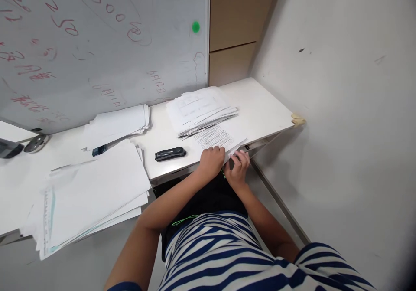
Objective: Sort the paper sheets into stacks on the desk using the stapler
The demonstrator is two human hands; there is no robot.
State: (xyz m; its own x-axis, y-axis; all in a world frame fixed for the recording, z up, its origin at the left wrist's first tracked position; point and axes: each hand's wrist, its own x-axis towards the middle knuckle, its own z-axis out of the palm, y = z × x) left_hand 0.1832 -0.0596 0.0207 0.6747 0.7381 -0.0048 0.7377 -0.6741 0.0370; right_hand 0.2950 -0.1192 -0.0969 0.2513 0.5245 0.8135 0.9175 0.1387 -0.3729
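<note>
A printed sheet of paper [213, 137] lies at the front edge of the desk, its far side close against a thick paper stack [203, 106]. My left hand [212, 161] is closed on the sheet's near edge, the fingers curled over it. At the sheet's near right corner, my right hand [238, 165] pinches the paper with bent fingers, and the corner there is lifted off the desk. Whether it is one sheet or several cannot be made out. To the left of my hands lies a black stapler [170, 153], touched by neither.
A large paper pile [97, 195] overhangs the desk's front edge at left, with another pile [120, 124] behind it. A computer mouse [36, 143] sits far left. The whiteboard [130, 44] stands at the back; a wall [341, 109] bounds the right. Tan padding [298, 119] covers the desk corner.
</note>
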